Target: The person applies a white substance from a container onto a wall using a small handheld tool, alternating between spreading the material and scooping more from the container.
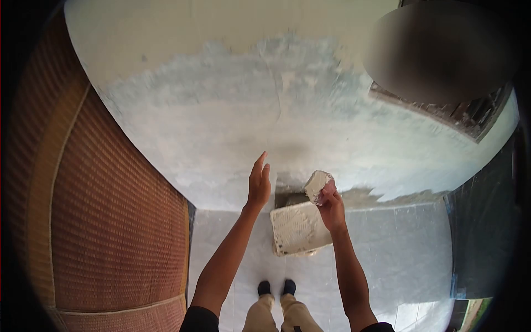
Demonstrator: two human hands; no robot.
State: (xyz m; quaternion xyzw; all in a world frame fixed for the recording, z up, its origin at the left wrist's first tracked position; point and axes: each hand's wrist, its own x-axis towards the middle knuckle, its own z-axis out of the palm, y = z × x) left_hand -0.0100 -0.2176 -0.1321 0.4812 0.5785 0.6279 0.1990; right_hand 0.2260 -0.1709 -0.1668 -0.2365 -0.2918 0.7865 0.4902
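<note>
My right hand (332, 209) grips a flat putty blade (317, 185) coated in white plaster, held up close to the lower part of the wall (232, 116). Just below and left of that hand sits a square white board (297, 229) smeared with plaster; what carries it is hidden. My left hand (259, 182) is raised with fingers straight and together, palm near or against the grey patched wall, and it holds nothing.
The wall has a wide grey skim patch with a thin crack (279, 105) running down it. A brown woven door panel (105, 210) stands at the left. A dark window frame (470, 119) is at upper right. Grey floor tiles (404, 260) lie below.
</note>
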